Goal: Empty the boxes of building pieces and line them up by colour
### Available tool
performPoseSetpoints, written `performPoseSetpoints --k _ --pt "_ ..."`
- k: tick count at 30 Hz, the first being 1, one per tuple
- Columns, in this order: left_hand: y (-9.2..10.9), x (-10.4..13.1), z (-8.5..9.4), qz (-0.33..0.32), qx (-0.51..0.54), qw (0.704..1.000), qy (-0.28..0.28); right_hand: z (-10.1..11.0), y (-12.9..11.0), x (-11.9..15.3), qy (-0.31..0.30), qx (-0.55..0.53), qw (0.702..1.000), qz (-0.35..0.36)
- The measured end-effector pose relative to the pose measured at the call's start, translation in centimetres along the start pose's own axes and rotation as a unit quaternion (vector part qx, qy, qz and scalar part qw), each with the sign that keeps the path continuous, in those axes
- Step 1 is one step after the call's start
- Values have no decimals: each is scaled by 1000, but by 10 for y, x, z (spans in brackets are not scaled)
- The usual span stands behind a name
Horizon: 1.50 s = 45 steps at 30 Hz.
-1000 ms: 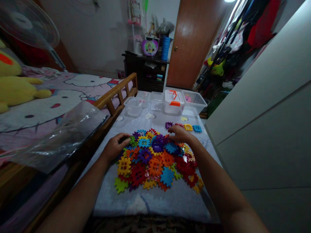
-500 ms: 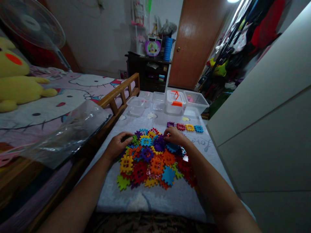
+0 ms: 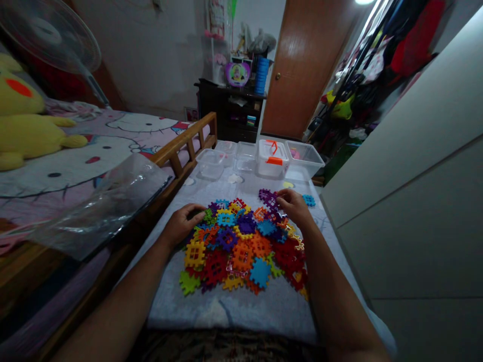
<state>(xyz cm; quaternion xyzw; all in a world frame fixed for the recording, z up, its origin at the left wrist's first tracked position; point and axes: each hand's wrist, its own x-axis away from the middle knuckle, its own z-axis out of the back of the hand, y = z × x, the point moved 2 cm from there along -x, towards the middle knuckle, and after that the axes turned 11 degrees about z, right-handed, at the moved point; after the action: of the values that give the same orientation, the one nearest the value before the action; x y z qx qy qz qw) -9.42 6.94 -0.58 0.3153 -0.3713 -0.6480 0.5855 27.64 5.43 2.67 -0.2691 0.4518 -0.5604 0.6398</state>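
A heap of colourful notched plastic building pieces (image 3: 241, 256) lies on the cloth-covered table. At the heap's left edge rests my left hand (image 3: 183, 223), thumb and fingers apart, beside a green piece (image 3: 209, 216). My right hand (image 3: 296, 205) reaches past the far right of the heap and pinches a purple building piece (image 3: 272, 202). That piece is close to another purple piece (image 3: 263, 193) at the left end of a row; whether they touch I cannot tell. At the row's right end a blue piece (image 3: 308, 200) shows, while my hand hides the pieces between.
Clear plastic boxes (image 3: 211, 163) stand along the table's far side, one a lidded box (image 3: 272, 158) with an orange handle. A wooden bed rail (image 3: 184, 143) borders the left, with a plastic bag (image 3: 113, 201) over it. A white cabinet (image 3: 415, 201) stands to the right.
My right hand has moved from the heap to the right and away from me, bringing a purple piece beside the row. My left hand has stayed almost still.
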Motion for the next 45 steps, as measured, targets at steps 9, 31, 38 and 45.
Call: performPoseSetpoints --k 9,31,38,45 --pt "-4 -1 1 -2 -13 1000 7 31 18 15 -11 78 996 -51" --pt "-6 -2 0 -5 -21 1000 -1 -6 10 15 -98 264 958 52" --pt "-13 -5 -1 -6 -16 1000 -10 24 7 15 4 67 997 39" --pt "-13 -5 -1 0 -13 1000 -3 36 0 16 -13 303 949 86"
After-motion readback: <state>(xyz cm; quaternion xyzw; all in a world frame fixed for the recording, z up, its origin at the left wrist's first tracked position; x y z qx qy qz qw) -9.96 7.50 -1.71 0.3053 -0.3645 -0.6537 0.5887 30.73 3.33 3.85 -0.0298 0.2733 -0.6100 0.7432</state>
